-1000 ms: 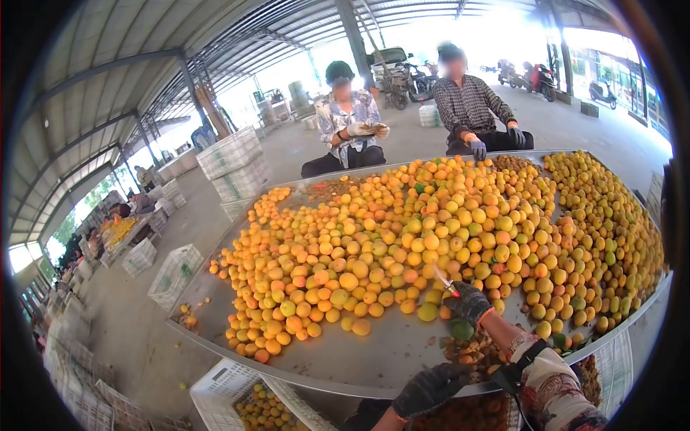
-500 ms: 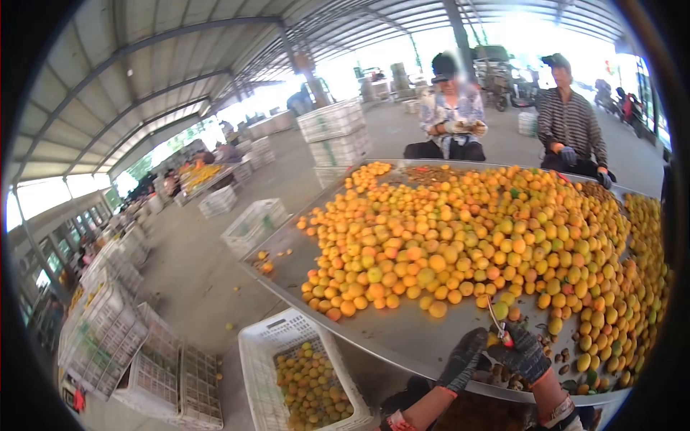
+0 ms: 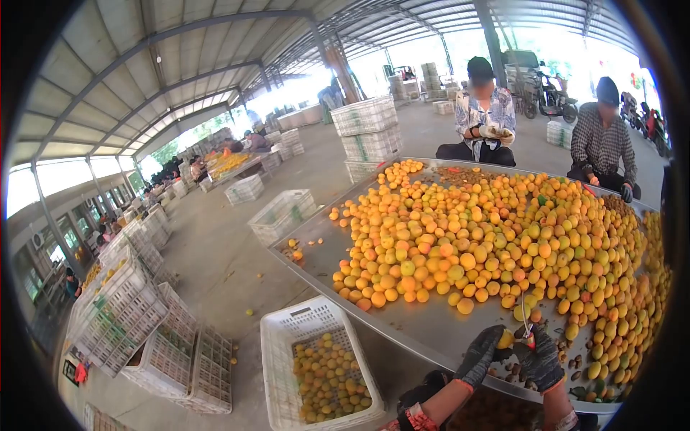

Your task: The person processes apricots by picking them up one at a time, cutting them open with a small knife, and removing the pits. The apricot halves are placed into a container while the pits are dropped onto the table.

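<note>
The left hand, in a dark glove, is closed around a yellow fruit at the near edge of the metal table. The right hand, also gloved, grips a small knife with a red handle; its blade points up, just beside the fruit. Dark pits lie on the table under the hands. A big heap of fruits covers the table behind. A white crate with fruits stands on the floor to the left. Two persons sit at the far side.
</note>
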Demonstrator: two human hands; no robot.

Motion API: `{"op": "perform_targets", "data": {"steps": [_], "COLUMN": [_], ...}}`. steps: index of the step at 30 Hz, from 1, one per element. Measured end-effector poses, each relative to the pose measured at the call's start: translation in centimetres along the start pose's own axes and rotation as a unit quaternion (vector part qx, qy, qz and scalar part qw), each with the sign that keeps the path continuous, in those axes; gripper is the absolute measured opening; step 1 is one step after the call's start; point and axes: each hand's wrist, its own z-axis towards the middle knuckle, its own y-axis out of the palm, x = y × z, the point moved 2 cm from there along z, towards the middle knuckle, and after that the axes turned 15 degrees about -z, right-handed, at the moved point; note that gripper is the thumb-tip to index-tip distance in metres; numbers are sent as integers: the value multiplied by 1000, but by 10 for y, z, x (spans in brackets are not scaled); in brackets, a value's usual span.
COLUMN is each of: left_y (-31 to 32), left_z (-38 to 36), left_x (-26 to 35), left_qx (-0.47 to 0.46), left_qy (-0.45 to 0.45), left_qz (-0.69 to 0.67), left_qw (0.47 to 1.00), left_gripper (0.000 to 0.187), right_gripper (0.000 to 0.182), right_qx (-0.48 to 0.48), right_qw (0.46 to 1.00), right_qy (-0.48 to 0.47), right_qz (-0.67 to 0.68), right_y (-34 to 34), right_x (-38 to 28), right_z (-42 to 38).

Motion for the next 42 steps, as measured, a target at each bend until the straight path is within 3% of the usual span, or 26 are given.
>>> {"op": "perform_targets", "data": {"steps": [4,6,9,13,15,19,21,23,24,25,26,28,30,35,41,42], "left_y": [8,10,8,9,9,19,18,23,24,24,21,32,36,29,28,26], "left_z": [0,0,3,4,5,1,2,4,2,2,5,-4,-6,-4,-8,-10], "left_x": [6,3,-2,-5,-7,3,1,15,18,20,20,30,35,36,36,34], "left_qx": [11,27,-14,-15,2,37,0,-21,-37,-44,-57,-70,-91,-138,-154,-132], "left_qy": [-21,-54,-16,-32,-47,-44,56,70,110,119,129,146,175,122,105,98], "left_qz": [14,21,79,61,50,57,-12,36,14,-8,-34,-36,-97,-187,-188,-183], "left_qw": [1000,998,997,998,998,997,998,997,993,992,989,986,976,965,964,969], "left_gripper": [32,36,42,44,43,42,42,46,47,49,51,52,53,51,53,55], "right_gripper": [21,17,14,16,19,21,21,21,24,26,26,31,33,35,33,33], "right_qx": [7,22,23,15,9,17,53,55,69,16,24,-15,-3,17,8,16], "right_qw": [993,977,982,969,991,988,956,976,967,989,988,998,997,974,993,999], "right_qy": [8,-66,-57,-76,-75,-53,-76,-42,-77,-6,16,-6,-27,-115,-47,-29], "right_qz": [-114,-202,-181,-234,-113,-146,-280,-206,-233,-145,-153,-61,-74,-194,-103,-1], "right_y": [-5,-7,-8,-13,-9,-19,-29,-32,-35,-38,-45,-40,-37,-38,-27,-23], "right_x": [0,8,30,29,59,38,-6,4,0,-23,-17,4,28,-4,-1,-18], "right_z": [-5,-8,-16,-22,-22,-24,-27,-31,-31,-34,-38,-36,-39,-33,-40,-44]}}
